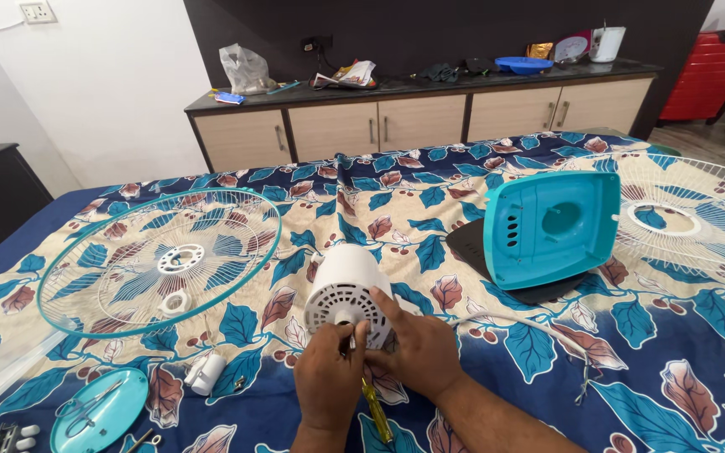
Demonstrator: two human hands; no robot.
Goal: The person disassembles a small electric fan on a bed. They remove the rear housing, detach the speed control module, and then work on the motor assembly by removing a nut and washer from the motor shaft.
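Head view: white motor housing (pixel 347 295) lies on the leaf-print bedsheet (pixel 547 361). Left hand (pixel 326 377) pinches a yellow-handled screwdriver (pixel 374 405) at its vented face; right hand (pixel 417 348) curls around the rim. Looks rigid, smooth, fairly heavy; best gripped around the body.

Teal-rimmed wire fan guard (pixel 159 260) on leaf-print bedspread (pixel 396 193), teal plastic housing (pixel 551 225), white wire guard (pixel 698 220), round teal tray (pixel 99 409), wooden sideboard (pixel 417 119), red chair (pixel 708 75)

bare bedsheet (pixel 673 369) open rightward, fan guard (pixel 157 260) and teal lid (pixel 98 409) crowding left
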